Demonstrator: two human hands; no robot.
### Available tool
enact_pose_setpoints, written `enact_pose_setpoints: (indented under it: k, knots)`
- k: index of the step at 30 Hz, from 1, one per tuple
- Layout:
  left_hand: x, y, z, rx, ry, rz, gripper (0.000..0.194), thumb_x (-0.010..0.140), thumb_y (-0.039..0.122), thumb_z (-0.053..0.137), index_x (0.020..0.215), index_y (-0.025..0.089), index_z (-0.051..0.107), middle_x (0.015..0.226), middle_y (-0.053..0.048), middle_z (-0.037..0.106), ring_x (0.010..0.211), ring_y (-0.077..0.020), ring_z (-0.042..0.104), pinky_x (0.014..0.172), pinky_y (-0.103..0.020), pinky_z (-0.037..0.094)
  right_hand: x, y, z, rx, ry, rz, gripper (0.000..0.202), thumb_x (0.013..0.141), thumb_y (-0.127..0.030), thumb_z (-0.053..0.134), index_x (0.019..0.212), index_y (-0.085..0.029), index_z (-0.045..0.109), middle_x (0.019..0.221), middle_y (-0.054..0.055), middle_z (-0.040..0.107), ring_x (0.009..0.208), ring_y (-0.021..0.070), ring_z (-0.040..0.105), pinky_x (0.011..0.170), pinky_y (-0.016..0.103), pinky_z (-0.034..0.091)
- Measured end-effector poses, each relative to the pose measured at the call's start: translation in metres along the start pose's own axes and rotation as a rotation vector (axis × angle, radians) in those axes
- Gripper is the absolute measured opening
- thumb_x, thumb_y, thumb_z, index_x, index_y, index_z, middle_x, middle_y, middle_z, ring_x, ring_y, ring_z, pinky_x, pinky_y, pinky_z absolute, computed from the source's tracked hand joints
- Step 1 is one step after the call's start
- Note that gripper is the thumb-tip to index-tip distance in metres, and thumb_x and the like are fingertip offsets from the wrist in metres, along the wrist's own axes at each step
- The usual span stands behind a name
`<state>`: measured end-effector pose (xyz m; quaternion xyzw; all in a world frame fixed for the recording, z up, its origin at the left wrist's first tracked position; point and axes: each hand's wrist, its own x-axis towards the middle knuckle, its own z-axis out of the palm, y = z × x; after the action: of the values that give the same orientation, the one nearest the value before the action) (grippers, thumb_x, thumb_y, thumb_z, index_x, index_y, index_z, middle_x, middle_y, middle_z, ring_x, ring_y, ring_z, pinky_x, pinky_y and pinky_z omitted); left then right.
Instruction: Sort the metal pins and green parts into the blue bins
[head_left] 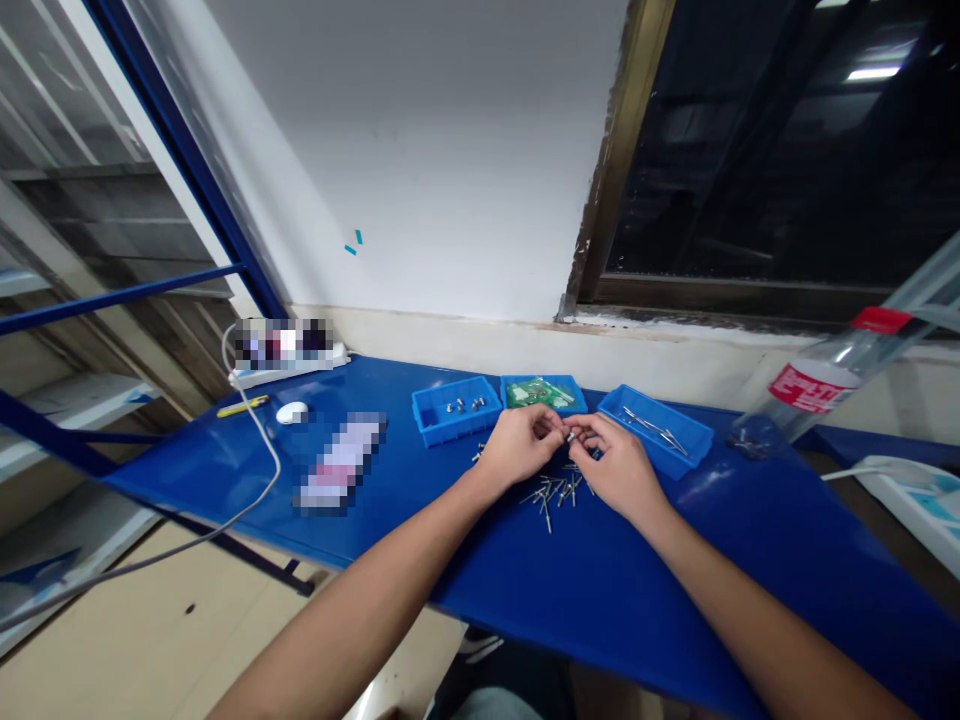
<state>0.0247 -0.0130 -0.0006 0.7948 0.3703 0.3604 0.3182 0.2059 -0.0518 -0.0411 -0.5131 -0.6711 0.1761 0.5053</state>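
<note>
My left hand (521, 443) and my right hand (615, 462) meet above the blue table (525, 570), fingertips pinched close together. A small shiny metal part (571, 437) shows at the right fingertips; its exact kind is too small to tell. Whatever the left fingers pinch is hidden. Below the hands lies a loose pile of thin metal pins (555, 490). Left of my left hand, a few small metal pieces (478, 453) peek out on the table.
Behind the hands stand a blue bin (457, 425) with small metal fittings, a middle bin (541, 380) with a green bag, and a right bin (694, 435) with long pins. A plastic bottle (814, 385) leans at right. Leftward are a phone-like object (341, 465), white mouse (292, 412), yellow cutter (242, 406) and cable (279, 465).
</note>
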Motion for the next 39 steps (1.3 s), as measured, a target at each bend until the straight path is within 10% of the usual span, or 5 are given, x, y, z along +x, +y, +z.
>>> enact_pose_setpoints:
  k: [21,33,39]
  knots:
    - [0.018,0.004,-0.006,0.149,-0.002,-0.029,0.008,0.082,0.015,0.060,0.087,0.017,0.065,0.073,-0.003,0.072,0.065,-0.0171,0.066,0.062,-0.025,0.047,0.022,-0.004,0.014,0.187,0.019,0.174,0.026,0.077,-0.019,0.064,0.103,-0.020,0.068,0.094,0.007,0.075,0.077,0.0187,0.073,0.069,0.029,0.059]
    - [0.002,-0.012,-0.008,-0.134,0.005,-0.064,0.015,0.082,0.012,0.059,0.096,0.017,0.064,0.082,-0.001,0.074,0.067,-0.0129,0.070,0.064,-0.022,0.053,0.012,-0.013,0.025,0.333,0.038,0.199,0.024,0.082,-0.029,0.066,0.105,-0.021,0.065,0.085,0.003,0.070,0.056,0.0135,0.063,0.051,0.025,0.052]
    - [0.006,-0.020,0.001,-0.532,-0.033,-0.234,0.010,0.086,0.011,0.062,0.095,0.014,0.060,0.079,-0.003,0.073,0.064,-0.0133,0.073,0.065,-0.025,0.060,0.008,-0.015,0.022,0.094,0.068,0.056,0.021,0.087,-0.024,0.061,0.107,-0.022,0.068,0.097,0.007,0.070,0.079,0.0197,0.069,0.071,0.033,0.061]
